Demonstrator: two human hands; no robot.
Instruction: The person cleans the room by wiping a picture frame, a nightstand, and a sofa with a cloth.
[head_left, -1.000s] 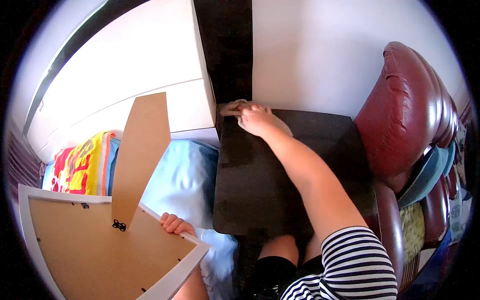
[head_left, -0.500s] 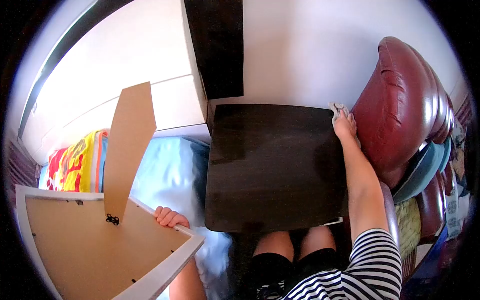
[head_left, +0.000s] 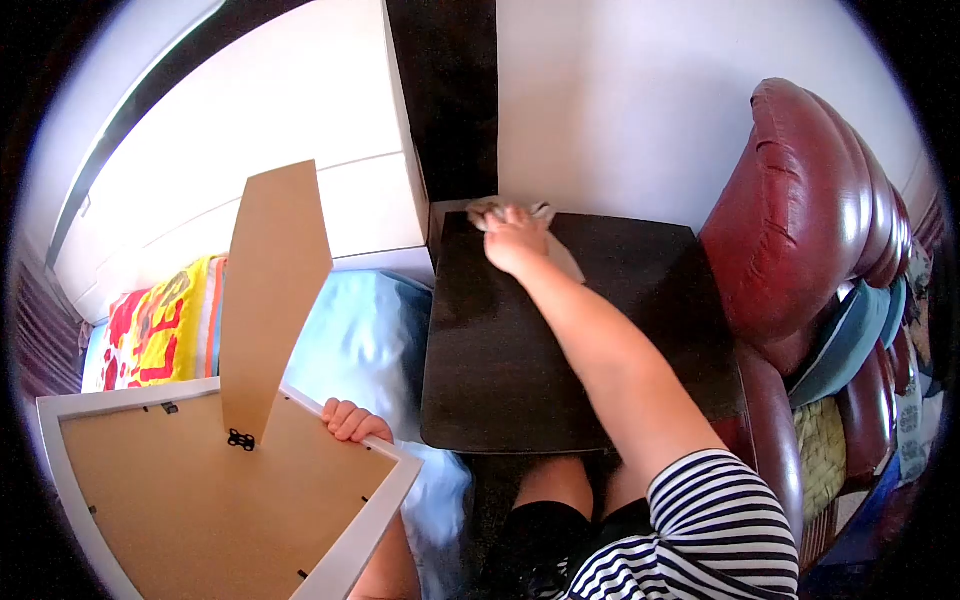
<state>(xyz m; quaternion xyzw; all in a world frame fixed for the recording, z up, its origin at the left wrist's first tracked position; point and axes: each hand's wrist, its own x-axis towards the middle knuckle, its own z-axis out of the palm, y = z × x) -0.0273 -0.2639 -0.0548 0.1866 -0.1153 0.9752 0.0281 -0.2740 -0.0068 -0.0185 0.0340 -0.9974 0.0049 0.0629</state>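
Note:
At the lower left, a white picture frame point(head_left: 405, 480) shows its brown backing, with the easel stand point(head_left: 275, 290) folded out and upright. Around the frame's upper right edge curl the fingers of my left hand point(head_left: 357, 421); the thumb is hidden. My right hand point(head_left: 517, 241) presses a crumpled light cloth point(head_left: 562, 258) onto the far left part of a dark wooden table point(head_left: 520, 390). Some of the cloth spreads out beyond the fingers and to their right.
A dark red leather sofa point(head_left: 800, 210) borders the table on the right, with a teal cushion point(head_left: 845, 340) on it. Left of the table lies a light blue cover point(head_left: 350, 330) beside a yellow and red printed cloth point(head_left: 165, 325). A white cabinet point(head_left: 330, 90) and a wall stand behind.
My right hand has swept the cloth leftward along the table's far edge, from the far right corner to the far left. My left hand still holds the frame, nearly in place.

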